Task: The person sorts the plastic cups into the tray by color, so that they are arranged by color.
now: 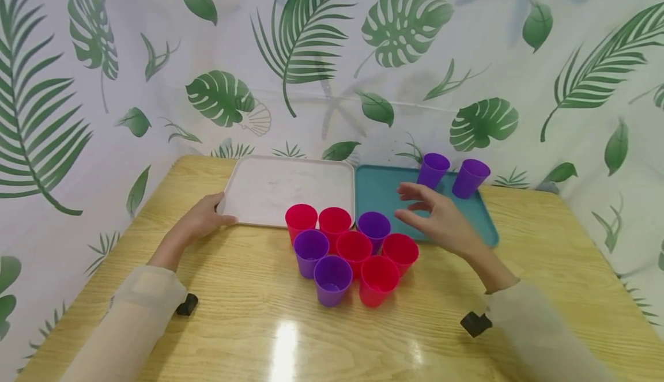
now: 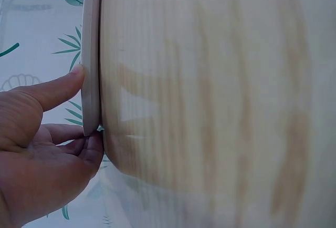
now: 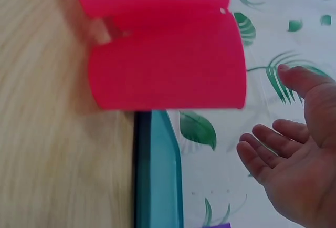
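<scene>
At the left end of the white tray, my left hand grips the edge. In the left wrist view, the thumb lies on the tray's rim and the other fingers curl at its corner. My right hand is held over the teal tray, its fingers apart and holding nothing. Beside it stands a close group of red cups and purple cups, all mouth up. Two more purple cups, one left and one right, stand on the teal tray.
The trays lie side by side at the back of the wooden table, against a leaf-patterned cloth. The cup group stands in front of where the trays meet. Red cups fill much of the right wrist view.
</scene>
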Demonstrator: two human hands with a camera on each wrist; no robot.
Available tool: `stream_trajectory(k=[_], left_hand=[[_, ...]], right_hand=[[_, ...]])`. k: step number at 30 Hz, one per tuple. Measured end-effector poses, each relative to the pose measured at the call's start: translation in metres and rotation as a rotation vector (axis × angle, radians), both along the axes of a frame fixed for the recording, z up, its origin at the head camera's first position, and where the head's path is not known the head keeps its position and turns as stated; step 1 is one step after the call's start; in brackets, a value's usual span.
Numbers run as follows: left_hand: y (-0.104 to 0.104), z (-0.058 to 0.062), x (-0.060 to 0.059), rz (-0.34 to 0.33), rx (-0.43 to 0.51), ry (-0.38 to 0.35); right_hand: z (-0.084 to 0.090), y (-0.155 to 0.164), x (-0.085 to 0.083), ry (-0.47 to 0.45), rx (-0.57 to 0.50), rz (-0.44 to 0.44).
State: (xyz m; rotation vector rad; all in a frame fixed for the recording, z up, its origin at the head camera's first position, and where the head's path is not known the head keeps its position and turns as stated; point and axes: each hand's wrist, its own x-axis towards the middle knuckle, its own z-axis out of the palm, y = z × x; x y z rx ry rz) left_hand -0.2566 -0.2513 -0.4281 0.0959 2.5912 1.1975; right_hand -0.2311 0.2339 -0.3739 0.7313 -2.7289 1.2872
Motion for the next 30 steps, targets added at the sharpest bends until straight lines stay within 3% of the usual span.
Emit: stream_trajectory(k=[16,30], left_hand=[[-0.002,-0.002,0.0,-0.018,-0.004,0.022],[-0.001,0.0,0.001,-0.014,-0.007,0.035]], right_hand=[[-0.011,-0.023,0.008,-0.073,0.067,0.152],[-0.011,-0.032,0.012,-0.087,0.117,0.204]])
